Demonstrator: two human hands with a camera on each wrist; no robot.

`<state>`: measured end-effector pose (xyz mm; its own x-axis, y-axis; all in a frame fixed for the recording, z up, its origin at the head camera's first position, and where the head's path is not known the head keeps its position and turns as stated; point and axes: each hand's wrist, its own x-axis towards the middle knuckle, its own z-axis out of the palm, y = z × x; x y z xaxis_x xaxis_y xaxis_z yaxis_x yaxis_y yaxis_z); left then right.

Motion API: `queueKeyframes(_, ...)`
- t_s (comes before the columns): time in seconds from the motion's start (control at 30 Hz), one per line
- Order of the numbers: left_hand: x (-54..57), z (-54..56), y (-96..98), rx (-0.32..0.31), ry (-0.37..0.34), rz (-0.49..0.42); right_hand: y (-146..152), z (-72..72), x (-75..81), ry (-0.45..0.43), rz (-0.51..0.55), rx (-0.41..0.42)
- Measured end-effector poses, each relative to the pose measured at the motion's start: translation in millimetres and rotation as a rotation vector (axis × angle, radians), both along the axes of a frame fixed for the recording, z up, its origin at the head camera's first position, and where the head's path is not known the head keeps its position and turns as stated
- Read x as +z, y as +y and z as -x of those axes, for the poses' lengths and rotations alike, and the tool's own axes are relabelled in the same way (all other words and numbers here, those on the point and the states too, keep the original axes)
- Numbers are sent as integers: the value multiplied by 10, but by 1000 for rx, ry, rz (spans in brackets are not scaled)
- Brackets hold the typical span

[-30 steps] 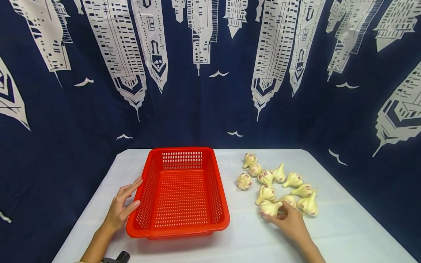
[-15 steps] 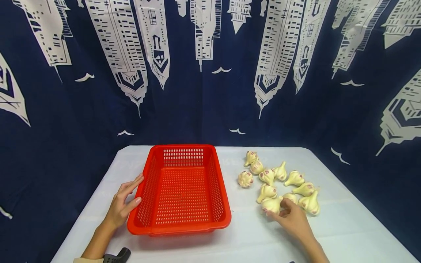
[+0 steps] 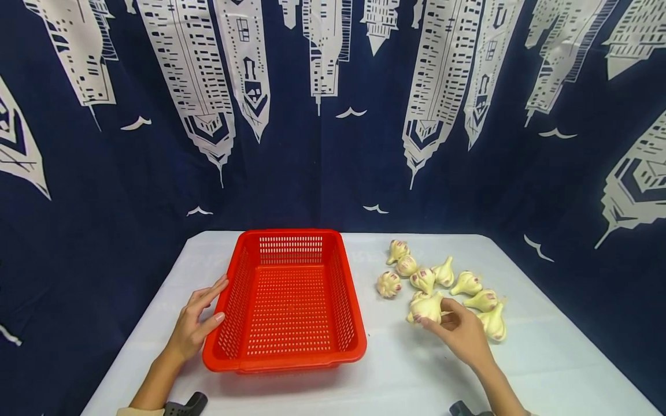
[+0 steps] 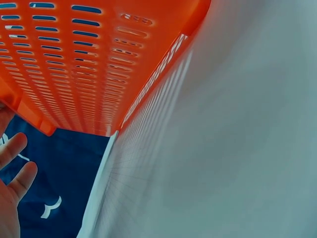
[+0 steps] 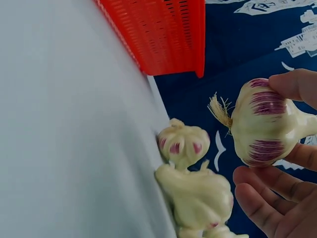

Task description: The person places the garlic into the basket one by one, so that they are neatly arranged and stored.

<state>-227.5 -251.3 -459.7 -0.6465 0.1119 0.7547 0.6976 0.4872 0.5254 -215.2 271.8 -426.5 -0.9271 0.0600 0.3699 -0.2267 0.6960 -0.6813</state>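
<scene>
My right hand pinches a garlic bulb between thumb and fingers. In the right wrist view this bulb shows purple streaks and a tuft of dry roots. It overlaps another garlic bulb behind it in the head view. Several more bulbs lie loosely grouped on the right side of the table. My left hand rests its fingers against the left rim of a red perforated plastic basket, whose inside holds nothing. Its fingers are fairly straight, also in the left wrist view.
A white-covered table carries everything, with the basket left of centre. One garlic bulb lies nearest the basket's right side. Behind hangs a dark blue cloth printed with white buildings. Dark bands sit at the wrists.
My right hand has lifted the garlic bulb up from the group and slightly away from the table. The left hand stays at the basket rim. The head view has shifted slightly.
</scene>
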Motion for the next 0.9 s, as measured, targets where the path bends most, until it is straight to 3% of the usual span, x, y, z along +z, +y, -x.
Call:
queueKeyframes(0.3, 1, -5, 4, 2, -2, -5, -182, 137, 154, 64, 57, 66)
queueKeyframes(0.57, -16, 28, 18, -35, -1, -39, -320, 232, 348, 81, 89, 119)
queueKeyframes(0.9, -12, 26, 12, -35, 4, -36, -505, 370, 558, 82, 142, 216)
